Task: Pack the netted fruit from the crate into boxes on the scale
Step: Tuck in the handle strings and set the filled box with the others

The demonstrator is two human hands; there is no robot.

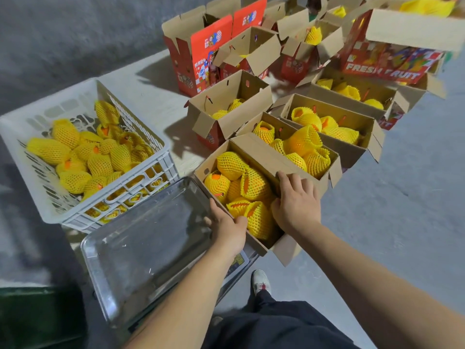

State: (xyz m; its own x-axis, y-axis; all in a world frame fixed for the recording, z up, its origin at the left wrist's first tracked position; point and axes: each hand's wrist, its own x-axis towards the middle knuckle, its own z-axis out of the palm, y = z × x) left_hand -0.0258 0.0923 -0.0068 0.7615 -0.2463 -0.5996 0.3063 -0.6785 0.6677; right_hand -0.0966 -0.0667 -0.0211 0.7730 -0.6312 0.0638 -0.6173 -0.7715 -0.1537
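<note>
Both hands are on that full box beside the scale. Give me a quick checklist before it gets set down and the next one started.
1. Grip: left hand on the near rim, right hand on the far wall of the full box. Ok.
2. Box filled: netted fruit reaches near the rim. Ok.
3. Weight checked: scale display mostly hidden by the left arm. Cannot tell.
4. Scale tray free for the next box: nothing on it. Ok.
5. Fruit left in the white crate: plenty. Ok.
6. Flaps closed on the full box: open. Not ok.
</note>
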